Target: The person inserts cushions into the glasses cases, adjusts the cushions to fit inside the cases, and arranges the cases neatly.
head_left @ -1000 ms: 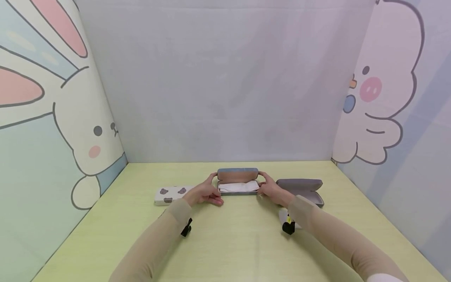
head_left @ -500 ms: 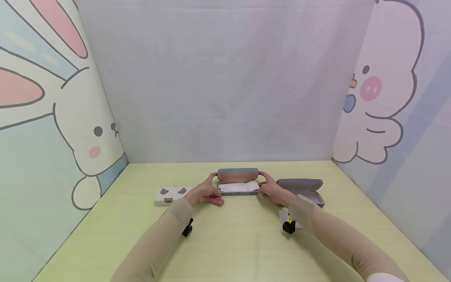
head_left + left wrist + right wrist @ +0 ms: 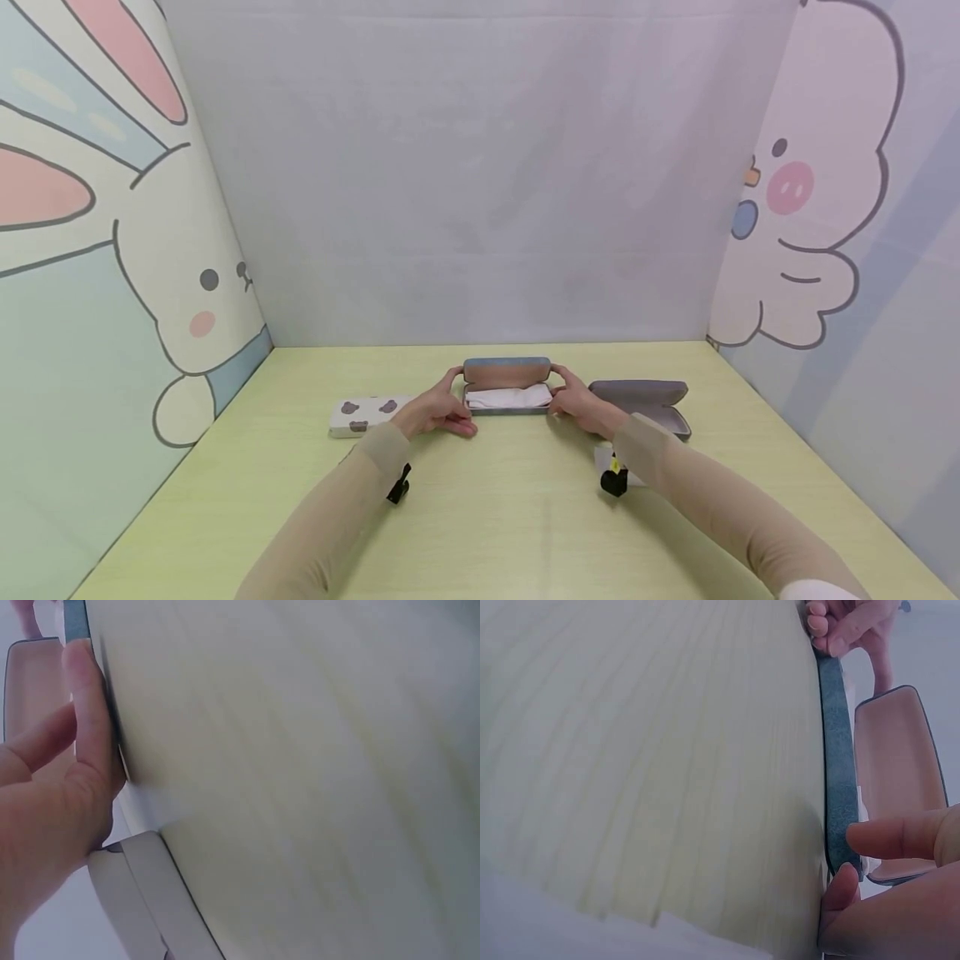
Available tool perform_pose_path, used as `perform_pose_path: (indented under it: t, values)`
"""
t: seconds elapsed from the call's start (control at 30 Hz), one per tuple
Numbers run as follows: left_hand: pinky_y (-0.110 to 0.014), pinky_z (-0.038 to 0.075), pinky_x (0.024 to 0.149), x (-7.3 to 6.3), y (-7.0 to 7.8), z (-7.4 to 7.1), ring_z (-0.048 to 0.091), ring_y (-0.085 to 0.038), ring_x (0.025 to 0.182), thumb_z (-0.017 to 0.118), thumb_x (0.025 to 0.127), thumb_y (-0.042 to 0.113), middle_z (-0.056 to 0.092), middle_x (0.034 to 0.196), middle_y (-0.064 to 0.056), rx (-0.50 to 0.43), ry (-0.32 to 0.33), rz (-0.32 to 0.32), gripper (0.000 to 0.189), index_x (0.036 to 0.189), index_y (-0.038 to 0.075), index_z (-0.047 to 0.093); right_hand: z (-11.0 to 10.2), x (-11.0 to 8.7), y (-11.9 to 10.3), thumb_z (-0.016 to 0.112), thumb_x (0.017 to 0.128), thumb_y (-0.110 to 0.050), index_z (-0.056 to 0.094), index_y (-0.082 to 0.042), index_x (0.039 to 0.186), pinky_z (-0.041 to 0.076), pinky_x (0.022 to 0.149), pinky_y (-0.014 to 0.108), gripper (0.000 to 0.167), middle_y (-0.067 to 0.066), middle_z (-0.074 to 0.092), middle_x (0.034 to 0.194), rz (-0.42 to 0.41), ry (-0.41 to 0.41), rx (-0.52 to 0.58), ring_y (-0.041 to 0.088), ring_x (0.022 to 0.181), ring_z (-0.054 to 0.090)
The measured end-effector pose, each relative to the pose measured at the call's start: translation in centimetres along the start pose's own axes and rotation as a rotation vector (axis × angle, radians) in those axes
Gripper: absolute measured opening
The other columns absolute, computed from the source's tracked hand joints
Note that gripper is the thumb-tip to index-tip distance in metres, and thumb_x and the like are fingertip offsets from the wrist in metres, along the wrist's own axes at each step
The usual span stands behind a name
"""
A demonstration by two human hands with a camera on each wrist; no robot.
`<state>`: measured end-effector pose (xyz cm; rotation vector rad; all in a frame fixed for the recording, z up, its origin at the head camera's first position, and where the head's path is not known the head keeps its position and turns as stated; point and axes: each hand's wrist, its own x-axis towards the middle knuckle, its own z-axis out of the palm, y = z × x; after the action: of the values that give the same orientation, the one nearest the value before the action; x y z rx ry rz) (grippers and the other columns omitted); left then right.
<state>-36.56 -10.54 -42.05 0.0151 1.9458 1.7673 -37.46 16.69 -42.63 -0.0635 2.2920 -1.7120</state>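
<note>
A blue glasses case (image 3: 507, 375) with a pinkish lining stands at the back middle of the table, its lid raised. A folded white cloth (image 3: 508, 398) lies inside its base. My left hand (image 3: 435, 408) holds the case's left end, one finger up at the lid and the thumb at the base's front corner. At the opposite end my right hand (image 3: 581, 408) grips likewise, a finger by the lid. In the right wrist view the thumb touches the case's patterned front wall (image 3: 840, 757). The left wrist view shows the lid (image 3: 37, 682) beyond my fingers.
Left of my left hand lies a closed white case with bear prints (image 3: 367, 415). A grey-purple case (image 3: 637, 390) stands with its lid up at the right, partly behind my right sleeve. Under that forearm shows a whitish piece (image 3: 602, 460). A pale wall (image 3: 480, 208) closes off the back.
</note>
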Motion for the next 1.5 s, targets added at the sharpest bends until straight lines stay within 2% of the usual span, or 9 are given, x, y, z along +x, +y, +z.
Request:
perform_pose_path:
  t: [0.27, 0.67, 1.0, 1.2, 1.33, 1.5]
  values:
    - [-0.039, 0.063, 0.066, 0.14, -0.19, 0.10, 0.069, -0.025, 0.059, 0.052, 0.088, -0.017, 0.066, 0.078, -0.024, -0.010, 0.008, 0.007, 0.097, 0.152, 0.034, 0.001, 0.04, -0.61, -0.46, 0.054, 0.079, 0.018, 0.014, -0.012, 0.154, 0.037, 0.059, 0.027, 0.091, 0.015, 0.045, 0.105, -0.009, -0.008, -0.005, 0.014, 0.064, 0.036]
    - [-0.038, 0.063, 0.062, 0.17, 0.06, 0.49, 0.069, -0.026, 0.056, 0.052, 0.084, -0.021, 0.063, 0.075, -0.024, -0.008, 0.054, 0.008, 0.100, 0.152, 0.035, 0.003, 0.05, -0.19, -0.29, 0.054, 0.079, 0.019, 0.016, -0.014, 0.154, 0.039, 0.058, 0.026, 0.090, 0.016, 0.044, 0.111, -0.010, 0.006, -0.010, 0.015, 0.067, 0.040]
    - [-0.039, 0.063, 0.062, 0.17, 0.09, 0.50, 0.069, -0.027, 0.058, 0.052, 0.084, -0.020, 0.063, 0.079, -0.024, 0.005, 0.055, 0.005, 0.092, 0.147, 0.032, 0.008, 0.11, -0.35, -0.10, 0.055, 0.080, 0.018, 0.017, -0.015, 0.153, 0.039, 0.058, 0.026, 0.089, 0.013, 0.046, 0.103, -0.017, 0.015, -0.009, 0.015, 0.063, 0.038]
    - [-0.037, 0.063, 0.060, 0.10, 0.17, 0.57, 0.069, -0.026, 0.057, 0.052, 0.084, -0.021, 0.062, 0.081, -0.025, 0.005, 0.061, 0.005, 0.089, 0.144, 0.030, 0.010, 0.00, -0.19, -0.05, 0.055, 0.081, 0.018, 0.020, -0.015, 0.152, 0.042, 0.059, 0.025, 0.085, 0.014, 0.047, 0.106, -0.023, 0.018, -0.007, 0.013, 0.063, 0.039]
    - [-0.036, 0.063, 0.060, 0.07, 0.25, 0.63, 0.069, -0.027, 0.057, 0.051, 0.084, -0.021, 0.060, 0.081, -0.024, 0.006, 0.054, 0.010, 0.085, 0.142, 0.028, 0.012, -0.04, -0.19, 0.08, 0.055, 0.081, 0.019, 0.025, -0.013, 0.149, 0.041, 0.059, 0.025, 0.081, 0.017, 0.047, 0.108, -0.039, 0.016, -0.015, 0.015, 0.067, 0.044]
    - [-0.037, 0.063, 0.061, 0.06, 0.22, 0.70, 0.069, -0.026, 0.058, 0.050, 0.087, -0.019, 0.061, 0.084, -0.027, 0.046, 0.056, 0.041, 0.075, 0.139, 0.021, 0.016, 0.16, -0.26, 0.40, 0.051, 0.081, 0.020, 0.037, -0.010, 0.140, 0.035, 0.057, 0.027, 0.068, 0.017, 0.048, 0.105, -0.065, 0.031, -0.031, 0.019, 0.070, 0.041]
